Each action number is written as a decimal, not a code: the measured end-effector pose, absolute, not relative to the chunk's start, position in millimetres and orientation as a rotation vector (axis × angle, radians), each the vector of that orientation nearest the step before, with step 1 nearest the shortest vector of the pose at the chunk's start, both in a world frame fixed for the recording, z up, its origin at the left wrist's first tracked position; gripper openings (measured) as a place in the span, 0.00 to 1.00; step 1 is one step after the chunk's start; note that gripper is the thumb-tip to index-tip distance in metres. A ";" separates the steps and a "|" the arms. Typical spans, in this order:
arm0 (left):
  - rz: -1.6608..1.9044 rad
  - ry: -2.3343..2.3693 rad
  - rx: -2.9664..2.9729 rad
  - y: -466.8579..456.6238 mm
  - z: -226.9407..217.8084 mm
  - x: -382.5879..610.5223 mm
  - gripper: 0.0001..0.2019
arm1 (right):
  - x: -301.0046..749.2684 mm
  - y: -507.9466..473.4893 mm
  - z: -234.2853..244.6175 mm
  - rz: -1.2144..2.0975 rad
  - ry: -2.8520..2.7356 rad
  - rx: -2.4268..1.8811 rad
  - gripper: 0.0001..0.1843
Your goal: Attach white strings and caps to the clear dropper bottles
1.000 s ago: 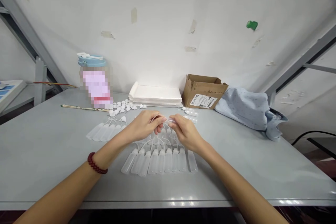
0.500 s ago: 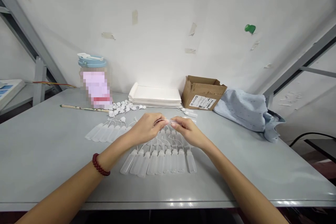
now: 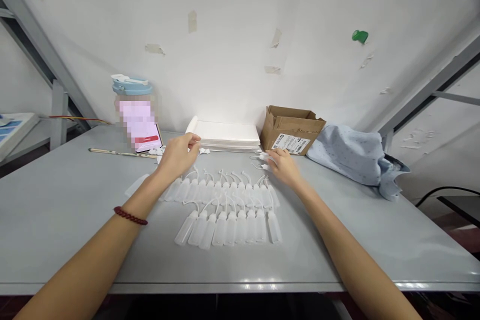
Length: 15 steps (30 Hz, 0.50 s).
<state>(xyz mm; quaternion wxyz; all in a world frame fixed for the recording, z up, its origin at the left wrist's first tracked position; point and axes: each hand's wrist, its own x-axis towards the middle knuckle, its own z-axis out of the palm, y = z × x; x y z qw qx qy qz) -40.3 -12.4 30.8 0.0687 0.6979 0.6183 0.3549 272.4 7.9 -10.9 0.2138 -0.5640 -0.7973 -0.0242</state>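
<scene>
My left hand (image 3: 180, 156) hovers over a pile of small white caps (image 3: 154, 151), its thumb and index finger bent but apart, nothing visible between them. At the back right my right hand (image 3: 284, 167) has its fingers round a small plastic squeeze bottle, mostly covered by the hand. White ends and thin tubes (image 3: 258, 165) stick out to its left. In front lie two rows of translucent squeeze bottles with thin white tubes: a far row (image 3: 217, 191) and a near row (image 3: 231, 230). One bottle (image 3: 274, 227) lies slightly apart at the near row's right end.
Behind the hands are a stack of white sheets (image 3: 227, 135) and an open cardboard box (image 3: 290, 132). A light blue cloth (image 3: 348, 155) lies at right. At left a phone (image 3: 140, 120) leans on a blue-lidded cup (image 3: 133, 86), near a thin patterned stick (image 3: 120, 154).
My hands have parted from over the bottles, where they pinched a thin tube together. The left moved left and back to the caps; the right moved to the back right.
</scene>
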 end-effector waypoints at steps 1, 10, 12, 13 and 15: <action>1.044 1.907 2.114 -8.3 28.9 -46.6 0.12 | 275.4 7.9 -10.6 -0.060 -2.223 -1.548 0.18; 0.606 1.859 2.505 20.8 1.7 -63.3 0.18 | 297.3 -2.0 -0.5 0.145 -2.289 -1.451 0.22; 0.522 1.798 2.599 27.9 -2.2 -61.5 0.19 | 296.6 1.0 -4.6 0.128 -2.295 -1.464 0.20; 0.478 1.760 2.642 31.3 -3.5 -60.7 0.19 | 295.7 2.8 -6.9 0.116 -2.290 -1.464 0.19; 0.390 1.695 2.709 36.8 -5.0 -59.3 0.19 | 293.5 5.7 -10.9 0.090 -2.277 -1.466 0.17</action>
